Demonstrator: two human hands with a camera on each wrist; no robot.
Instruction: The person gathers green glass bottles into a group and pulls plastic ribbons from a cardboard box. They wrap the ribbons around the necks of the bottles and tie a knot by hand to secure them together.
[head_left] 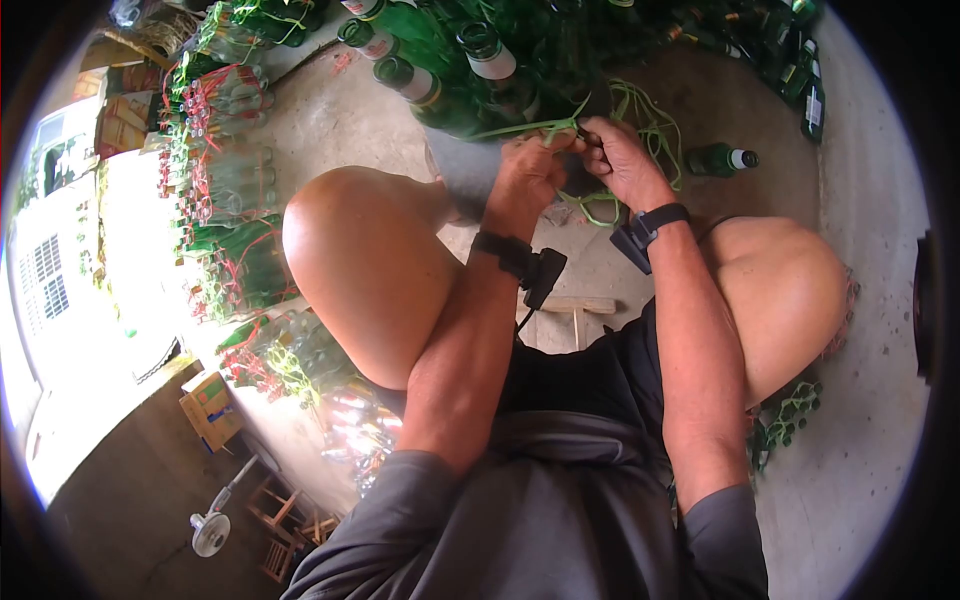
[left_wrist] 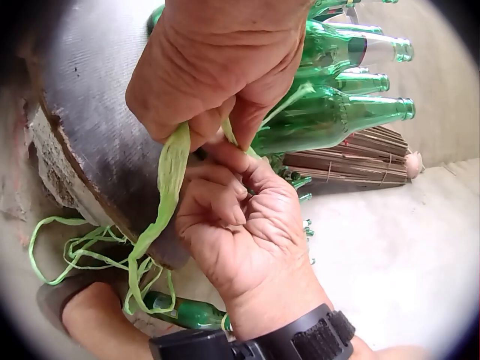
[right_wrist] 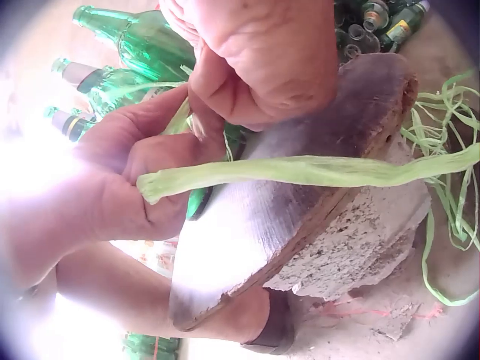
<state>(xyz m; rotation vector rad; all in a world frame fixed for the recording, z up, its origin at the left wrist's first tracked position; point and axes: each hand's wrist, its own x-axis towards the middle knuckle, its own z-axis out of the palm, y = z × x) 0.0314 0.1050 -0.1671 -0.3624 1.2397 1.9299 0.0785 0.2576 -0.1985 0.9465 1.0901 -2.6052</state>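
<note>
My left hand [head_left: 532, 172] and right hand [head_left: 625, 165] meet at the edge of a group of upright green glass bottles [head_left: 494, 62]. Both pinch a light green plastic twine [right_wrist: 322, 171] between thumb and fingers. One flat length of it comes out of the left hand, and a short end sticks out by the bottles in the left wrist view. The place where the strands cross is mostly hidden behind my fingers. Under the hands lies a dark, worn round board [left_wrist: 97, 90] on a rough stone-like base [right_wrist: 352, 240]. Loose twine loops [head_left: 650, 125] trail off its right side.
A green bottle [head_left: 712, 159] lies on the floor to the right, with more bottles [head_left: 800, 75] along the wall. Bundled bottles tied with red twine [head_left: 225, 145] are stacked at left. A white fan [head_left: 210, 533] and a cardboard box [head_left: 210, 410] are at lower left.
</note>
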